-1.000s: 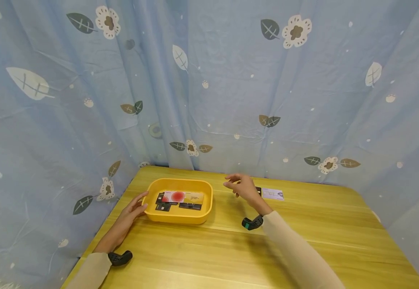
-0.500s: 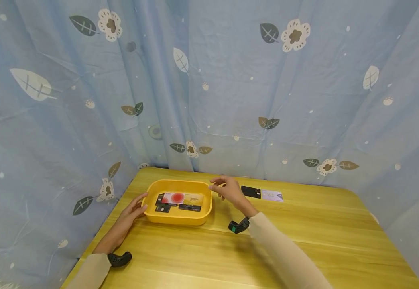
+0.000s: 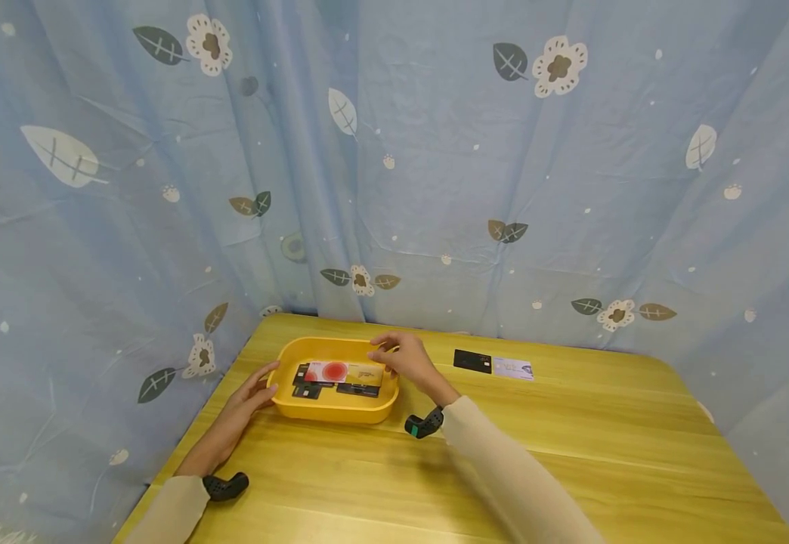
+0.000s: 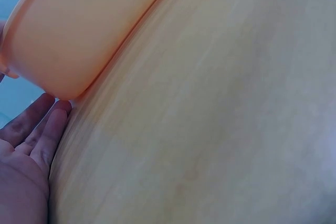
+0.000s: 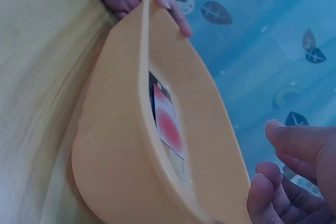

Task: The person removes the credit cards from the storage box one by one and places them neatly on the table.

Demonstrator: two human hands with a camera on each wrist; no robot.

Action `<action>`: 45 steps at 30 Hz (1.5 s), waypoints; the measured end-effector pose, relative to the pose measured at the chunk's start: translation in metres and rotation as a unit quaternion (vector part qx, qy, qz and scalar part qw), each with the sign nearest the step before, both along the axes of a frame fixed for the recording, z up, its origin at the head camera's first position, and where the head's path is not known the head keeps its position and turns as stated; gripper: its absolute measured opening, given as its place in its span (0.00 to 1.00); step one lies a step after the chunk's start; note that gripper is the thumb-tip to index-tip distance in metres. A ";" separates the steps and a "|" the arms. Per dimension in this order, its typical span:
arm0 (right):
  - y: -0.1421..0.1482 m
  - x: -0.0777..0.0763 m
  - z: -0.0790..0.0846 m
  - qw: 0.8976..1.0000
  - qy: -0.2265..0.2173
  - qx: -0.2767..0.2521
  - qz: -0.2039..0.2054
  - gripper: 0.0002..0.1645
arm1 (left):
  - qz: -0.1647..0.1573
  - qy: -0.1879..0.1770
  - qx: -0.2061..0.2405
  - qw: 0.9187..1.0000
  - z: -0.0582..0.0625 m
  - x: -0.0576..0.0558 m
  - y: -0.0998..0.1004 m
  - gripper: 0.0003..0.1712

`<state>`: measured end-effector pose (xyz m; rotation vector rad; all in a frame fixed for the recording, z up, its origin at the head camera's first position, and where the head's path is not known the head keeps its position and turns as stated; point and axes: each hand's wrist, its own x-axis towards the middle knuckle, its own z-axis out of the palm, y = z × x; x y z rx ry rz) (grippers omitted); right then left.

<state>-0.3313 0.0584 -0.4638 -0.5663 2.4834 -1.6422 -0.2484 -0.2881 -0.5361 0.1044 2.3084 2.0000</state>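
From afar I rest the left hand (image 3: pixel 243 408), fingers extended, against the yellow oblong plastic tray (image 3: pixel 336 414); the right hand (image 3: pixel 408 359), thumb and fingers apart, hovers over its rim.

Head cam: high and set back, facing forward and down; widest and farthest view. Gets table (image 3: pixel 340 483), curtain (image 3: pixel 422 151), both hands and the whole yellow tray (image 3: pixel 333 415). Left wrist cam: low, very near, rolled; faces tray's outer wall and tabletop, left hand (image 3: pixel 248 397) at left edge. Right wrist cam: near, rolled, looks along tray from its right end, right hand (image 3: pixel 408 359) at lower right. All three share tray and left hand; head and right wrist share the cards (image 3: pixel 333 372).
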 end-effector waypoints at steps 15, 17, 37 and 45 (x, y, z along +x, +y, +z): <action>-0.031 -0.002 -0.011 0.996 -0.079 -0.039 0.021 0.22 | 0.011 -0.011 -0.006 1.000 0.001 0.000 0.000 0.37; -0.035 -0.004 -0.012 0.994 -0.096 -0.045 0.018 0.19 | 0.010 -0.009 -0.007 1.000 0.001 0.000 -0.001 0.37; -0.062 -0.008 -0.029 0.988 -0.150 -0.041 -0.012 0.15 | 0.013 -0.017 -0.006 1.000 0.003 -0.002 0.002 0.37; -0.069 -0.010 -0.038 0.991 -0.113 0.045 -0.049 0.19 | 0.018 -0.028 -0.007 0.999 0.003 -0.001 0.003 0.38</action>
